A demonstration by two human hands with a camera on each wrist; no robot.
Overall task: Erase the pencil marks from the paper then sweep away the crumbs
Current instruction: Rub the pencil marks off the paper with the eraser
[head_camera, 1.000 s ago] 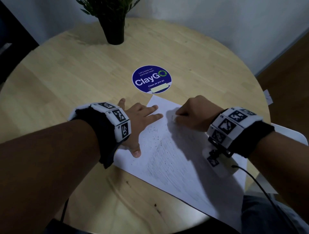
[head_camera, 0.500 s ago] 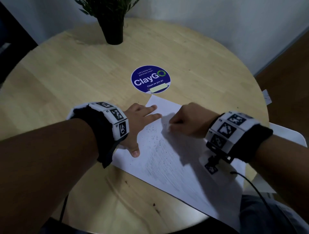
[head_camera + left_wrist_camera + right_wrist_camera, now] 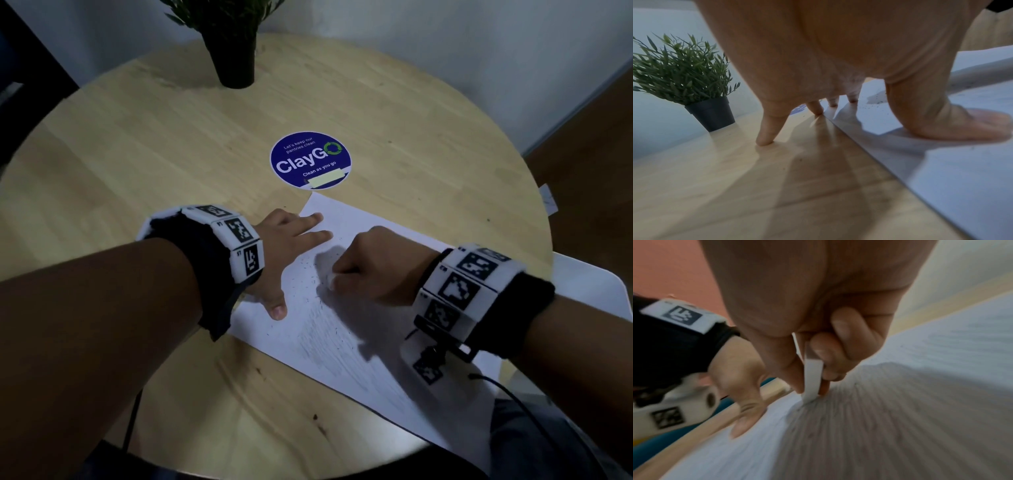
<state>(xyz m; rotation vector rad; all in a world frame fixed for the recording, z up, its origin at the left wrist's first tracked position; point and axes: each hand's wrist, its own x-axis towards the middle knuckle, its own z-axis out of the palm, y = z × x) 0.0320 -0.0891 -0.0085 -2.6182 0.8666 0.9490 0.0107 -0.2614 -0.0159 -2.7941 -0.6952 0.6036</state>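
Round table (image 3: 144, 164), pale wood grain, bearing everything listed below.

White paper (image 3: 342, 349), one sheet, lying flat and askew on the near right part of the table, its near corner running past the table edge. Grey pencil marks (image 3: 318, 339) cover the middle of the sheet in close strokes.

Potted plant (image 3: 233, 44), green leaves in a dark pot, at the far edge of the table, well apart from the paper.

Round blue sticker (image 3: 310, 160), lettered "ClayGo", flat on the table just beyond the paper's far corner.

Left hand (image 3: 284, 253), palm down, fingers straight and spread apart. Thumb and two fingers press on the left part of the paper; in the left wrist view the outer fingertips (image 3: 764, 141) stand on bare wood beside the sheet's edge. Marker-tagged band on the wrist.

Right hand (image 3: 373, 267), curled into a loose fist over the middle of the paper, thumb and fingers clamped on the eraser. Matching band on the wrist.

Eraser (image 3: 813, 379), white, flat slab, held upright between thumb and fingertips, its lower end touching the paper at the edge of the pencil marks.

Crumbs (image 3: 305, 274), dark specks scattered on the paper between the two hands, a few on the wood near the left fingers.
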